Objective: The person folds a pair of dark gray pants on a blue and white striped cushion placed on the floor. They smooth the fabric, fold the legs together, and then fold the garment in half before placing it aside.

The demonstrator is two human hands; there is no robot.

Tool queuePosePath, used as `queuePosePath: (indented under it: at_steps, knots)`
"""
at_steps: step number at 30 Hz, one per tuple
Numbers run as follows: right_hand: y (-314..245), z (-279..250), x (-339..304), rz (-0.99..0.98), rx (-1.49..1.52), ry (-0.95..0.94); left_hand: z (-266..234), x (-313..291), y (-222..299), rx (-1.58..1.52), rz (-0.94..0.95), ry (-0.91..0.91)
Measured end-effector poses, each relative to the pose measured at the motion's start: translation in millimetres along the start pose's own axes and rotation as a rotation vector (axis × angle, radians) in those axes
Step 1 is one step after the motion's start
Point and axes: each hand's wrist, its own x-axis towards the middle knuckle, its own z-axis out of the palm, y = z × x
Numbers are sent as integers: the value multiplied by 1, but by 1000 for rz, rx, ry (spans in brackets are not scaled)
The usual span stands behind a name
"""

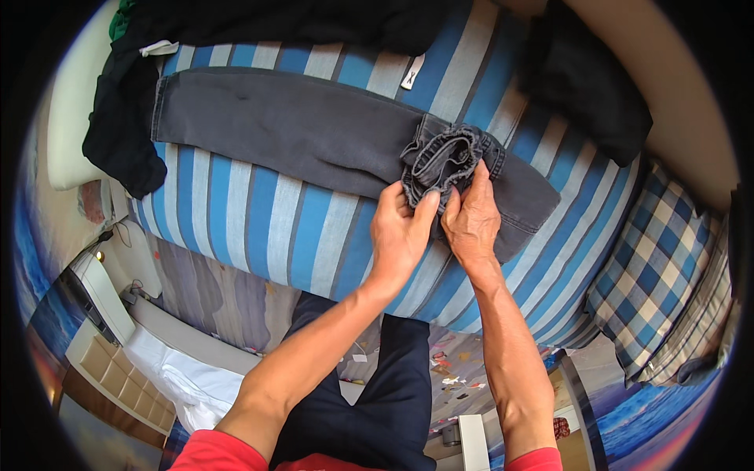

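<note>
A pair of dark grey jeans (275, 125) lies across a blue, grey and white striped cover (259, 212). One leg stretches flat to the left, with its hem at the far left end. The gathered elastic waistband (420, 169) is bunched into a ring on top, at the right. My left hand (397, 235) pinches the near left edge of the waistband between thumb and fingers. Close beside it, my right hand (473, 220) grips the near right edge, with a finger reaching up along the rim. Part of the other leg shows to the right, beneath the bunch.
Black clothing (126, 125) lies along the far side and left end of the cover. Another black garment (585, 86) lies at the far right. A small white tag (411, 72) rests behind the jeans. A checked pillow (656, 267) stands at the right, and small scraps litter the patterned floor (452, 369).
</note>
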Motion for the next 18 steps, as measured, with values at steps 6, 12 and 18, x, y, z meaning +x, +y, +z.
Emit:
queuePosePath:
  at_steps: [6,12,18]
  knots:
    - [2,-1,-4,23,22,-25,13,-13,38,789,1023,-208]
    - [-1,-24,-17,51,325,-41,5,54,13,1206,1156,-298]
    - [34,-68,-41,186,75,499,-22,63,-6,1199,1117,-307]
